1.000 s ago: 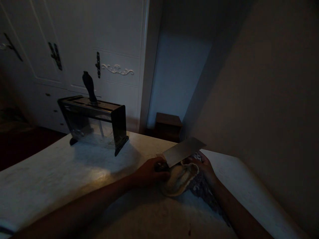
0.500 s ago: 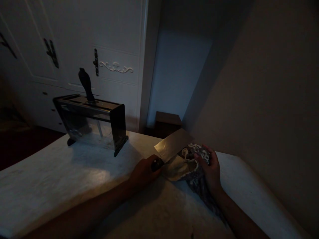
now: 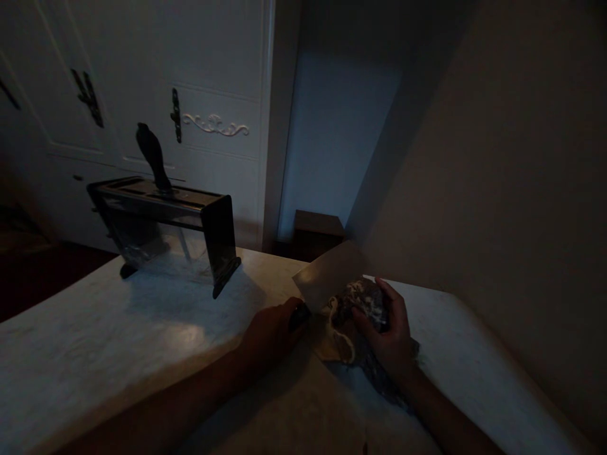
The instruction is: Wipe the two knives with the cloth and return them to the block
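Observation:
My left hand [image 3: 272, 332] is closed around the dark handle of a broad cleaver [image 3: 327, 275], whose flat blade rises up and to the right. My right hand [image 3: 389, 332] presses a patterned cloth [image 3: 359, 316] with a pale inner side against the blade's lower part. Both hands rest low over the pale marble tabletop [image 3: 118, 341]. The cloth trails down beside my right wrist.
A dark knife block with clear sides [image 3: 165, 230] stands at the back left of the table, one black knife handle [image 3: 150, 157] sticking up from it. Behind are white cabinet doors [image 3: 142, 82], a small brown box [image 3: 317, 230] and a wall on the right.
The cloth has been bunched up and pushed along the blade by my right hand. The cleaver's blade has tilted and shifted slightly left. The view has drifted a little.

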Available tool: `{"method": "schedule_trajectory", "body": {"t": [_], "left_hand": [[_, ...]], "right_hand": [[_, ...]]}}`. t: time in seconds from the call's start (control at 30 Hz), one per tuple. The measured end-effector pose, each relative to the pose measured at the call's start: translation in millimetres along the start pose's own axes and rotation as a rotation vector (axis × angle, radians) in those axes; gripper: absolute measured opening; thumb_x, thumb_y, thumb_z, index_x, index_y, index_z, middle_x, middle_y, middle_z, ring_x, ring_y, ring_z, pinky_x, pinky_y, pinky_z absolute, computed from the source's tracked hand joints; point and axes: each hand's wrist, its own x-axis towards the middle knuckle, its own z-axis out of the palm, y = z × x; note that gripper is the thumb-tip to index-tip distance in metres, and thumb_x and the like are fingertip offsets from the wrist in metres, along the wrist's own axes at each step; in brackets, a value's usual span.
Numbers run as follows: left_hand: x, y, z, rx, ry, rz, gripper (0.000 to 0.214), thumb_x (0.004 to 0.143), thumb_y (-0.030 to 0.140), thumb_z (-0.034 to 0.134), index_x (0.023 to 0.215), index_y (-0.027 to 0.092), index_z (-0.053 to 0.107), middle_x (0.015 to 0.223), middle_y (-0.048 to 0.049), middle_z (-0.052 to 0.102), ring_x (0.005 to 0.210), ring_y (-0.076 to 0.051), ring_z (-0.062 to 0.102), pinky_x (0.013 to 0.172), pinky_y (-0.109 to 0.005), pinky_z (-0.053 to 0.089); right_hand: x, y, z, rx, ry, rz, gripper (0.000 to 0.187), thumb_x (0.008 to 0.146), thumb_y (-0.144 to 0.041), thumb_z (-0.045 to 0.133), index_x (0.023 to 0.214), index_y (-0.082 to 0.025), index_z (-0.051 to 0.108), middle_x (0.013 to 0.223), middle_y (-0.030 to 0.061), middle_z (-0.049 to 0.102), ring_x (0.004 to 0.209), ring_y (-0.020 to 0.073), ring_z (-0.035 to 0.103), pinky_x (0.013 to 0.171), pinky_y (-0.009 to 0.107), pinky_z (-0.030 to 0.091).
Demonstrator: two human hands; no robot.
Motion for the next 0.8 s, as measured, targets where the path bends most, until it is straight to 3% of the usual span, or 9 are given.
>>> {"method": "schedule_trajectory", "body": {"t": [0.13, 0.23, 0.37, 0.6, 0.8], "left_hand": [[-2, 5, -2.5, 0.052, -0.04, 0.009, 0.034, 0.082, 0.044, 0.054, 0.107, 0.023, 0.064, 0.088, -0.0106, 0.072, 0.073, -0.026, 0.064, 0.062, -0.03, 0.037], [-2, 6, -3.9, 0.095, -0.055, 0.003, 0.035, 0.082, 0.042, 0.054, 0.11, 0.023, 0.063, 0.088, -0.0109, 0.072, 0.074, -0.027, 0.064, 0.062, -0.031, 0.037], [-1, 2, -3.3, 0.029, -0.042, 0.023, 0.037, 0.082, 0.044, 0.055, 0.111, 0.022, 0.062, 0.092, -0.0104, 0.071, 0.077, -0.026, 0.065, 0.064, -0.031, 0.04], [4, 1, -2.8, -0.304, -0.077, 0.099, 0.03, 0.08, 0.04, 0.058, 0.1, 0.018, 0.064, 0.089, -0.0044, 0.068, 0.079, -0.02, 0.062, 0.068, -0.028, 0.045], [1, 6, -4.7, -0.466, -0.289, 0.183, 0.034, 0.078, 0.033, 0.061, 0.107, 0.016, 0.062, 0.102, -0.0041, 0.065, 0.09, -0.019, 0.059, 0.076, -0.028, 0.046]], "right_hand": [[-5, -1, 0, -0.058, -0.087, -0.151, 0.059, 0.08, -0.036, 0.068, 0.134, -0.025, 0.046, 0.128, 0.0082, 0.055, 0.116, 0.0265, 0.054, 0.099, 0.042, 0.045], [-5, -2, 0, -0.049, -0.156, -0.169, 0.056, 0.08, -0.036, 0.068, 0.132, -0.025, 0.048, 0.126, 0.0083, 0.058, 0.115, 0.0273, 0.056, 0.099, 0.043, 0.046], [-2, -3, 2, -0.027, -0.195, -0.06, 0.055, 0.08, -0.04, 0.067, 0.129, -0.025, 0.049, 0.127, 0.0085, 0.056, 0.117, 0.0274, 0.054, 0.1, 0.044, 0.045], [6, 2, 5, 0.178, -0.046, 0.27, 0.061, 0.074, -0.046, 0.071, 0.125, -0.022, 0.048, 0.123, 0.0099, 0.057, 0.112, 0.0275, 0.055, 0.096, 0.044, 0.046], [7, 1, 5, 0.283, -0.036, 0.235, 0.054, 0.071, -0.042, 0.074, 0.116, -0.021, 0.054, 0.116, 0.0081, 0.062, 0.107, 0.0267, 0.058, 0.094, 0.043, 0.048]]}}
